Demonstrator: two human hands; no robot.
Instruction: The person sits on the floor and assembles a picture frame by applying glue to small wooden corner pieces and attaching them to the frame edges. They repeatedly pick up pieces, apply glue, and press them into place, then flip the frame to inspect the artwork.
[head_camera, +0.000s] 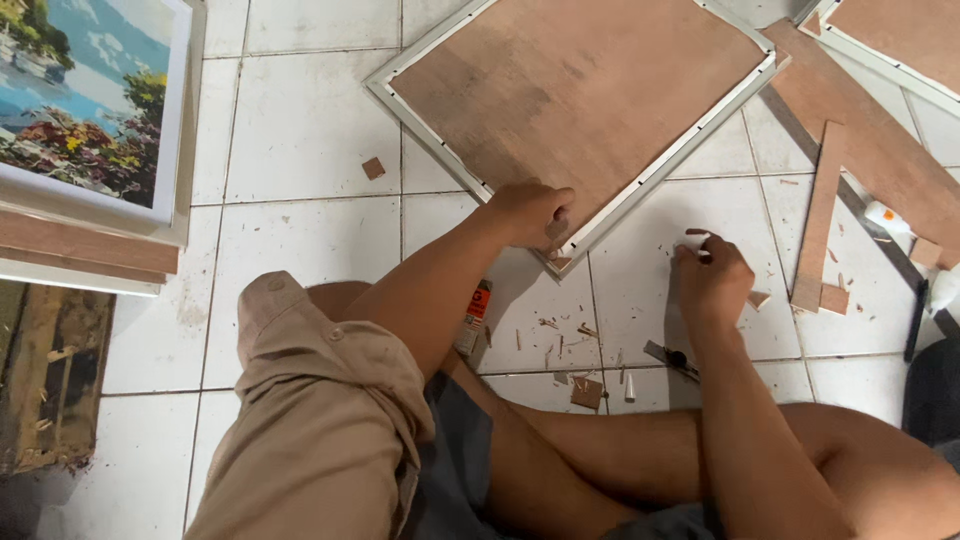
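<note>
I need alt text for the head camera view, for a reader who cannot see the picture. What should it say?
A person sits on a white tiled floor, the left hand pressing the near corner of a face-down picture frame with a brown backing board. The right hand pinches a small piece beside it. Wood chips and a wooden strip lie nearby; a framed landscape painting is at left.

Two face-down frames (575, 95), one painting (85, 100)

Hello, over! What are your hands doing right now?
Left hand pressing frame corner. Right hand pinching small wood piece. Wood scraps littering the tiles.
</note>
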